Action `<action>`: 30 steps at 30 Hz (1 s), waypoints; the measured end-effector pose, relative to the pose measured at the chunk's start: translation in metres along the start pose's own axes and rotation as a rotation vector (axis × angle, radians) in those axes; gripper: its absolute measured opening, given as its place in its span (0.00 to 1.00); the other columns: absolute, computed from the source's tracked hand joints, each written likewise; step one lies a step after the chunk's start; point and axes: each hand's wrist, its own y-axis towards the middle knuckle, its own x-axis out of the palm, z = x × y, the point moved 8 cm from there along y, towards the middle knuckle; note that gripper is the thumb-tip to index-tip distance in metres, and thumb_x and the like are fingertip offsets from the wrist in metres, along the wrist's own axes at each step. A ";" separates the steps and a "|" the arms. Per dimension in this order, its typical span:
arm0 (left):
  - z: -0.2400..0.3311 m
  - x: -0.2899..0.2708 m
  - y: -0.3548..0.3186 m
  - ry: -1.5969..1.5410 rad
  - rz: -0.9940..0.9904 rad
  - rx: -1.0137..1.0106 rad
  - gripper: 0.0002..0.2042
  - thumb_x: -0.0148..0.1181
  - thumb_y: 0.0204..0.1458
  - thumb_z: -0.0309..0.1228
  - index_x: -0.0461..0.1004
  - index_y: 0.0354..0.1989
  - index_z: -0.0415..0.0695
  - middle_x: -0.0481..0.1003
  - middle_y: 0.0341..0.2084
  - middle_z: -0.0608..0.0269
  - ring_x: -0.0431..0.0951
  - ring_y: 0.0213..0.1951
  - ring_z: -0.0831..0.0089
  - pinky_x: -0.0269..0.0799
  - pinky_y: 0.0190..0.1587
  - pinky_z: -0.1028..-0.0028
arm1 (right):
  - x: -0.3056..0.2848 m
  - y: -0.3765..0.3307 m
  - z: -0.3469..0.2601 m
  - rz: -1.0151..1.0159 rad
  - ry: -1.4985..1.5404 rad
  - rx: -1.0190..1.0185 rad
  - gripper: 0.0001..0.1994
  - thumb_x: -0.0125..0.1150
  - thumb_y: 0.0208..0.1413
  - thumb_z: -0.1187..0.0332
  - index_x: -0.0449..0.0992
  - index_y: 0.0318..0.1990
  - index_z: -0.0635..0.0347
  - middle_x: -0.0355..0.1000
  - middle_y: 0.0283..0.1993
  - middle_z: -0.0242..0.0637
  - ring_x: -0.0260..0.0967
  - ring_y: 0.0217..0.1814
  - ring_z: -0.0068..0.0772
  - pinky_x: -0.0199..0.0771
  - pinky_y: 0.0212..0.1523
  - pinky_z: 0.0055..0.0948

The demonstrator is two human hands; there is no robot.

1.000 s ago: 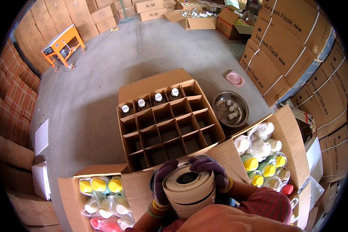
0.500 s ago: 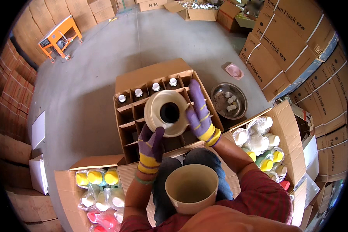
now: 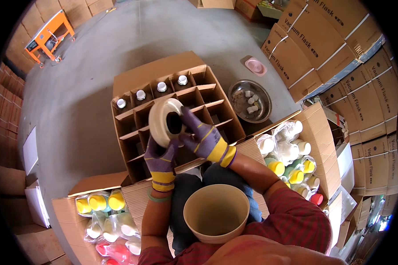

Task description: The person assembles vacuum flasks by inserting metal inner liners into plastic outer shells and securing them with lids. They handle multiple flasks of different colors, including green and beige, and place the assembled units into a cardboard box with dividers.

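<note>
Both my hands wear purple gloves with yellow stripes. Together they hold a cream-coloured flask body (image 3: 163, 121) on its side, its dark opening facing me. My left hand (image 3: 160, 159) grips it from below. My right hand (image 3: 202, 137) holds its right side, fingers across the opening. The flask hangs over a cardboard box with a divider grid (image 3: 216, 95). Several white-capped flasks (image 3: 160, 86) stand in the box's far row. A cream cup-shaped piece (image 3: 216, 213) rests near my lap.
An open carton of wrapped coloured flasks (image 3: 287, 154) stands at my right and another carton (image 3: 106, 216) at my left. A metal bowl (image 3: 249, 100) with small white pieces sits on the concrete floor beyond. Stacked brown cartons (image 3: 323, 39) line the right; an orange trolley (image 3: 48, 35) stands far left.
The flask was lifted from my lap out over the divided box and turned on its side. The cup-shaped piece has come off it and stays near my lap.
</note>
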 end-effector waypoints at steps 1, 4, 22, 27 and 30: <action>0.003 -0.003 0.001 0.034 0.022 0.043 0.23 0.68 0.53 0.26 0.72 0.57 0.38 0.78 0.48 0.59 0.77 0.48 0.73 0.74 0.50 0.74 | 0.001 -0.003 0.003 -0.035 0.083 0.157 0.38 0.66 0.52 0.70 0.55 0.70 0.59 0.59 0.67 0.59 0.59 0.68 0.58 0.65 0.64 0.43; 0.001 -0.005 0.001 0.019 0.001 0.046 0.26 0.68 0.51 0.24 0.70 0.59 0.37 0.75 0.52 0.57 0.75 0.51 0.72 0.73 0.54 0.72 | -0.016 0.000 -0.016 0.079 -0.148 0.033 0.39 0.68 0.51 0.68 0.55 0.71 0.57 0.60 0.67 0.58 0.62 0.67 0.58 0.67 0.62 0.44; 0.027 0.019 -0.003 0.450 -0.169 0.361 0.33 0.72 0.40 0.24 0.71 0.60 0.39 0.55 0.69 0.41 0.65 0.66 0.53 0.68 0.61 0.65 | -0.007 0.009 0.032 0.058 -0.582 -0.019 0.35 0.67 0.53 0.55 0.62 0.66 0.57 0.75 0.48 0.53 0.75 0.46 0.54 0.76 0.47 0.43; 0.029 0.024 -0.003 0.382 -0.188 0.335 0.33 0.73 0.40 0.25 0.71 0.60 0.40 0.53 0.70 0.42 0.64 0.66 0.54 0.67 0.62 0.64 | 0.002 0.001 0.024 0.030 -0.476 -0.100 0.31 0.67 0.53 0.56 0.66 0.63 0.54 0.76 0.47 0.49 0.76 0.44 0.51 0.77 0.43 0.42; 0.022 0.025 0.000 0.494 -0.233 0.333 0.34 0.73 0.39 0.23 0.71 0.60 0.39 0.53 0.70 0.45 0.67 0.64 0.58 0.70 0.59 0.66 | -0.007 -0.002 0.028 0.072 -0.540 0.024 0.27 0.67 0.53 0.54 0.71 0.58 0.53 0.78 0.39 0.44 0.77 0.37 0.50 0.77 0.37 0.43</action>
